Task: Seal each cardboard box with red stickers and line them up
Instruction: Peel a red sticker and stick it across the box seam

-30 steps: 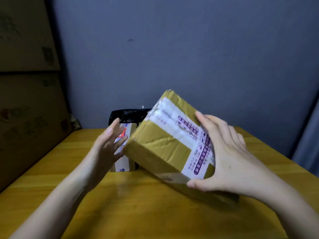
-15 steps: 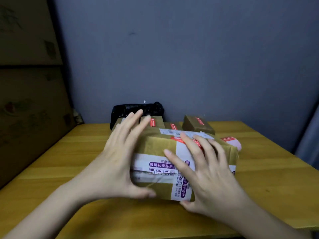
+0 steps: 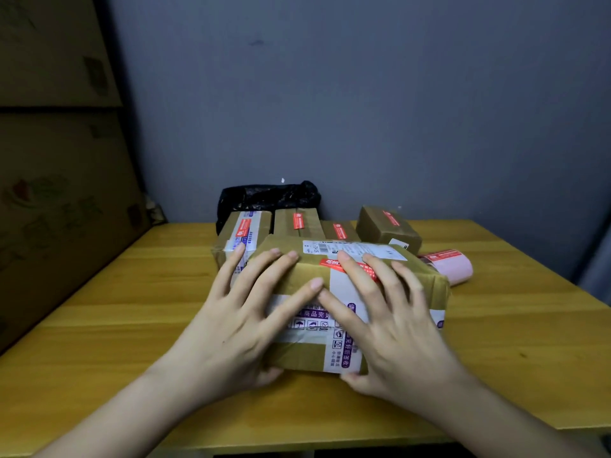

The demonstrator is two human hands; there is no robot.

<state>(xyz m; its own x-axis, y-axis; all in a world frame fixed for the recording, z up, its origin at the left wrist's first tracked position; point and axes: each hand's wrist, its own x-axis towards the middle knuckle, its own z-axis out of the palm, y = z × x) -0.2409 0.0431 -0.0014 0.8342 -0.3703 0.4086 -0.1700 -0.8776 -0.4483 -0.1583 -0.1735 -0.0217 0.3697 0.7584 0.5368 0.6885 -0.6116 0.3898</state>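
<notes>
Near centre of the wooden table [image 3: 496, 342]: taped cardboard box [image 3: 307, 358], red sticker [image 3: 334, 263] on top.
Hands: left hand [image 3: 238, 325] and right hand [image 3: 390, 328], fingers spread, clasping it.
Handling: likely light, stiff; hold opposite sides.

The near brown cardboard box [image 3: 310, 276] looks matt and creased, with glossy white printed tape. The yellow wooden table [image 3: 496, 325] is smooth, slightly shiny. The far black plastic bag [image 3: 264, 196] is crinkled, glossy.
</notes>
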